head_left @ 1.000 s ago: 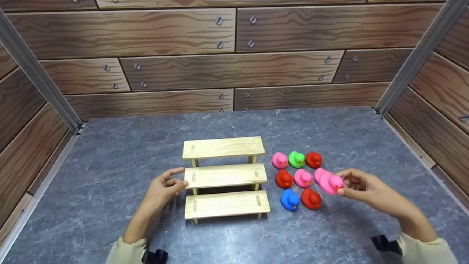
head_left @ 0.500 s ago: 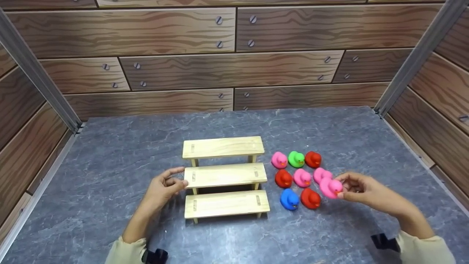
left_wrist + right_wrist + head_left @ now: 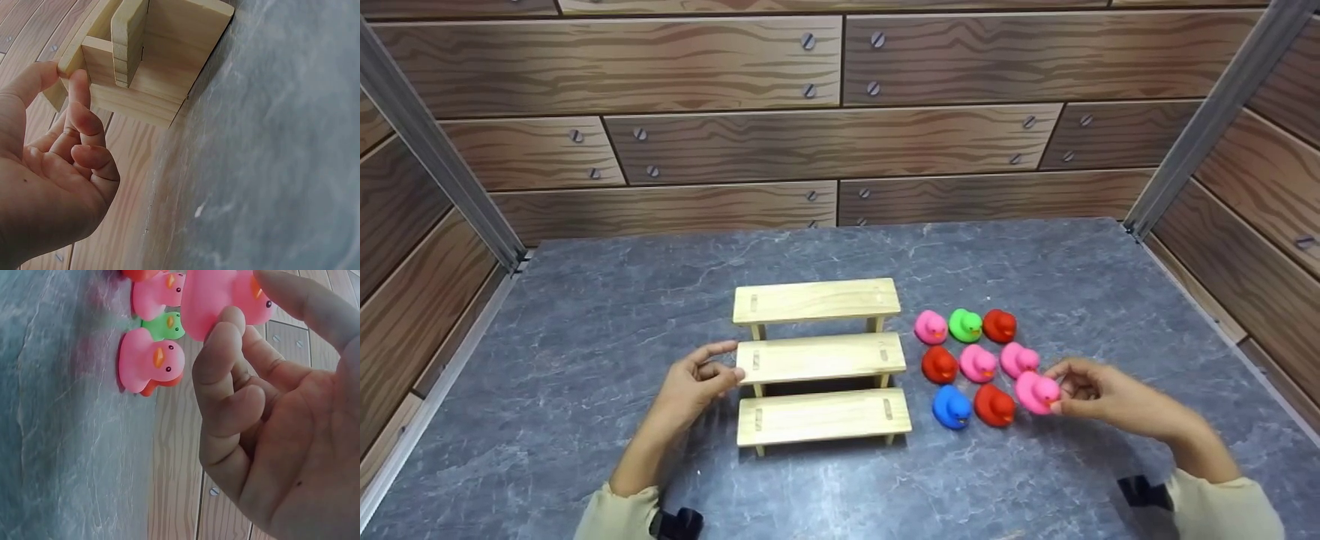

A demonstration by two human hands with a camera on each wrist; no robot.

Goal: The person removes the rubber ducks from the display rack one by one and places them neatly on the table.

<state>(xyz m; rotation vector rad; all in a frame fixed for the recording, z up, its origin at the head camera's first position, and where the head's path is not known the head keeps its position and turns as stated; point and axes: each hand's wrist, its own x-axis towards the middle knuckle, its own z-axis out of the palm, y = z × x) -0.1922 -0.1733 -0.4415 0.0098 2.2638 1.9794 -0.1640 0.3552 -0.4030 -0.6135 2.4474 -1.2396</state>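
Observation:
My right hand (image 3: 1117,397) pinches a pink rubber duck (image 3: 1035,391) between thumb and fingers, at the front right of a group of ducks. In the right wrist view the held duck (image 3: 219,301) appears above the table, tilted sideways to that camera. Just behind it stands another pink duck (image 3: 1018,361), with a red duck (image 3: 994,405) to its left. My left hand (image 3: 690,386) grips the left end of the middle board of a three-step wooden stand (image 3: 821,358). Thumb and index finger pinch that board's end (image 3: 72,63) in the left wrist view; the other fingers curl loosely.
More ducks stand in rows right of the stand: pink (image 3: 931,328), green (image 3: 965,325), red (image 3: 1000,325), red (image 3: 940,364), pink (image 3: 978,364) and blue (image 3: 952,407). Wood-patterned walls (image 3: 735,142) enclose the grey marbled table (image 3: 607,300).
My right hand has moved the pink duck slightly towards the front, away from the pink duck behind it, and lower. The left hand and the stand have stayed still.

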